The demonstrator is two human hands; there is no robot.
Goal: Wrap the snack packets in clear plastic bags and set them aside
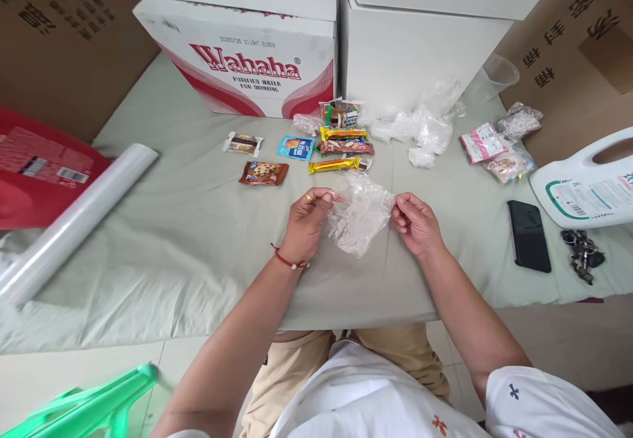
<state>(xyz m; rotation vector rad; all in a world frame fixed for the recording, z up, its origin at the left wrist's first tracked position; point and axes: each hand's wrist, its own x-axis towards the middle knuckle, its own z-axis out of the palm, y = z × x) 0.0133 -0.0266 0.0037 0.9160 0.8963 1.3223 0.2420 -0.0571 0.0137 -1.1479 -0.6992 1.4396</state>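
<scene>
Stretched between my two hands is a crumpled clear plastic bag [360, 217], over the cloth near the table's front edge. My left hand [307, 220] pinches its left edge between thumb and fingers. At the opposite edge, my right hand [418, 221] is closed on the plastic too, fingers curled in. Just beyond the bag lies a pile of snacks, with a yellow-wrapped bar [334, 165] nearest and a brown-wrapped bar [346, 146] behind it. To their left are a brown cookie packet [264, 173], a blue packet [295, 148] and a clear-wrapped snack [242, 144].
More crumpled clear plastic [430, 128] lies before the white boxes [410, 55] and the Wahaha carton [247, 62]. On the right are small packets [479, 142], a phone [529, 235], keys [582, 253] and a white jug [588, 184]. A plastic film roll [79, 223] rests at left.
</scene>
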